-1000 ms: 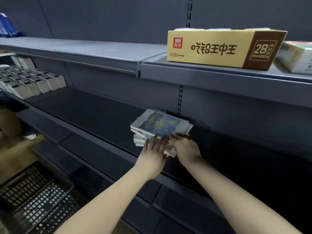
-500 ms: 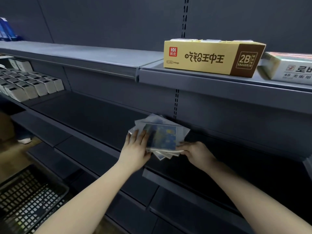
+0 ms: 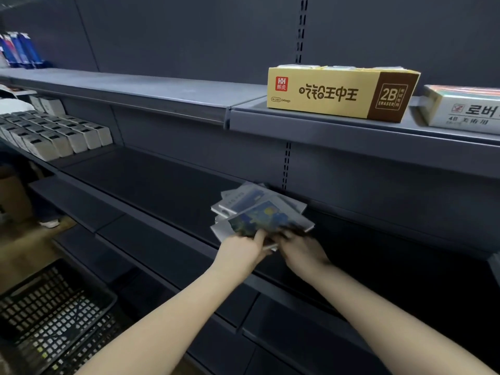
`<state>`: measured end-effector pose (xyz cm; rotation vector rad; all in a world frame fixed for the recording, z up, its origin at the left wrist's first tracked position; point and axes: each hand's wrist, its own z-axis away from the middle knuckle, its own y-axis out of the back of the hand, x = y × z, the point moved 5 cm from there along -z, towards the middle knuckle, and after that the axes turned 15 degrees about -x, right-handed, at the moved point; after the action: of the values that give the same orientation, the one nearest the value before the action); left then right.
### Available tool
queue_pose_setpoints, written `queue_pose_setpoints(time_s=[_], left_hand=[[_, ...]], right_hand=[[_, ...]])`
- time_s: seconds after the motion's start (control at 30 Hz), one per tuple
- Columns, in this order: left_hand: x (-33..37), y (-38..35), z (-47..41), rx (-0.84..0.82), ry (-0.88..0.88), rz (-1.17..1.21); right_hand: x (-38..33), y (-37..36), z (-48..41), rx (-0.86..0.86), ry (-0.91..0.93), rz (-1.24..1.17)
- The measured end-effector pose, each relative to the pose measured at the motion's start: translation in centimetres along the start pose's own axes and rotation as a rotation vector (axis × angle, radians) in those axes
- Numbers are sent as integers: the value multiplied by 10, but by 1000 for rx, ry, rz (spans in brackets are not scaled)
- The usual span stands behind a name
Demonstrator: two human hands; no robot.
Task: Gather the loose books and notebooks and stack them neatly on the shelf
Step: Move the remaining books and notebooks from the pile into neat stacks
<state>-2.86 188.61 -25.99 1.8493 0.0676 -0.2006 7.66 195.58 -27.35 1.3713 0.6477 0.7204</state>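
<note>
Dark shelf (image 3: 151,180) bears uneven notebook pile (image 3: 259,209) and small boxes (image 3: 54,136)

Two long bare forearms (image 3: 162,320), left hand (image 3: 240,249) bare, right hand (image 3: 303,251) bare

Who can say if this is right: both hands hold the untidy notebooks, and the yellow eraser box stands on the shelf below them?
Wrong in one point: the head view shows the yellow eraser box on the upper shelf above the notebooks, not below. The left hand and right hand do hold them.
</note>
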Motion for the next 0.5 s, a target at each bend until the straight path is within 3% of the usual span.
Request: queue_pose_setpoints(time_s=[0.17,0.37,0.5], left_hand=[[-1,-6,8,27,-84,160],[-21,-39,13,-205,-45,11],[-9,-28,4,-118,-70,29]], right_hand=[[7,-3,-1,88,51,-125],[39,-3,0,62,55,-154],[17,-9,18,-31,140,-80]])
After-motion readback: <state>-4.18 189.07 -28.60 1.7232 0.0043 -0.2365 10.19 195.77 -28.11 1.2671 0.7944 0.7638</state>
